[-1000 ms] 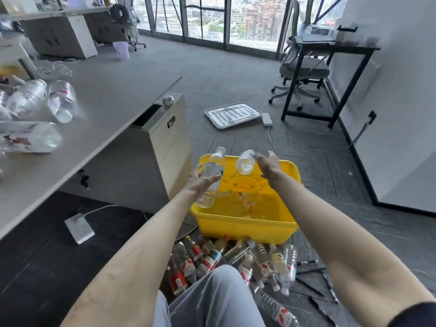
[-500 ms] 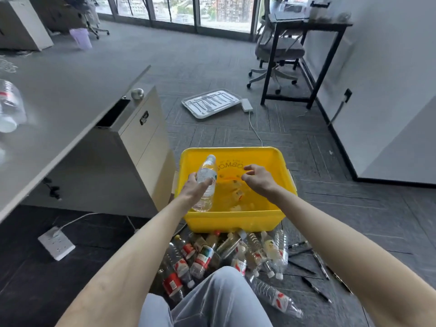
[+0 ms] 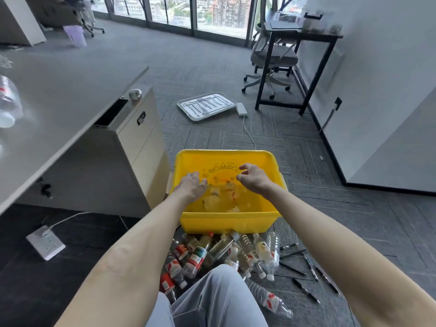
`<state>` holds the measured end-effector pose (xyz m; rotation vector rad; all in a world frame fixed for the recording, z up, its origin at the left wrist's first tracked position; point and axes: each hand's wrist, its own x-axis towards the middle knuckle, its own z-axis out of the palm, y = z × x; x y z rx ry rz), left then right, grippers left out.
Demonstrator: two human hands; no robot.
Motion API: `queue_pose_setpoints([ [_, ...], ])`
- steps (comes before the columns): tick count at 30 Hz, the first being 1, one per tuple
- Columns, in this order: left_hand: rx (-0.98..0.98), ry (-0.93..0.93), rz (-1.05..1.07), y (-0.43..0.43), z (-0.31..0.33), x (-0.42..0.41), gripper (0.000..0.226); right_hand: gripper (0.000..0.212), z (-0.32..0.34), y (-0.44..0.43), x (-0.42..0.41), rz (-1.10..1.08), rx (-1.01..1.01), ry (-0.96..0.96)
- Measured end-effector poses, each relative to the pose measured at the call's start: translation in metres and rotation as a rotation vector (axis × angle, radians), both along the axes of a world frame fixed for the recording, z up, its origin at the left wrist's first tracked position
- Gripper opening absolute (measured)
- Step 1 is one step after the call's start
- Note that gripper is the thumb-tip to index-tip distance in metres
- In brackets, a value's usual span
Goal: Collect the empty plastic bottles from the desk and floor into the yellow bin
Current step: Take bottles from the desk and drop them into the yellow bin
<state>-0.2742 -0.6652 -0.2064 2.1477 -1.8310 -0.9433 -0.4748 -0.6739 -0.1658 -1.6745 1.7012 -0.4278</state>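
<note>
**Both grips empty over the yellow bin**

Head view. My left grip (image 3: 192, 188) hangs over the left half of the yellow bin (image 3: 226, 223), palm down, fingers loose and spread, nothing in it. My right grip (image 3: 253, 179) is over the back right part. Its fingers are loosely curled with the thumb apart from them, and it also holds nothing. The two grips are well apart.

The bottles are clear plastic, mostly with white caps. Labels are red-and-white or yellowish, and a few bodies look darker.

The bin sits on the floor just right of the cabinet (image 3: 141, 131), with raised lettering on its inner far wall. The bottles in the bin (image 3: 219, 199) lie on its bottom, blurred, so I cannot count them.

The floor pile (image 3: 212, 253) lies on its sides against the bin's front wall, between the bin and my knee (image 3: 212, 298). A lone bottle (image 3: 269, 299) lies apart, right of my knee. One bottle on the worktop (image 3: 8, 100) sits at the far left and is cut by the frame edge. The worktop (image 3: 59, 90) is grey.

Black pens (image 3: 306, 291) are scattered right of the pile. A grey tray (image 3: 206, 106) on the floor beyond the bin holds a row of thin items, too small to tell.
</note>
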Motion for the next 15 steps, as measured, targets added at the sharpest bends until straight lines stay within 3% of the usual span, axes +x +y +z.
queue_pose_setpoints([
  [15, -0.150, -0.337, 0.057, 0.081, 0.098, 0.073, 0.050, 0.046, 0.063, 0.056, 0.075, 0.177, -0.239, 0.070],
])
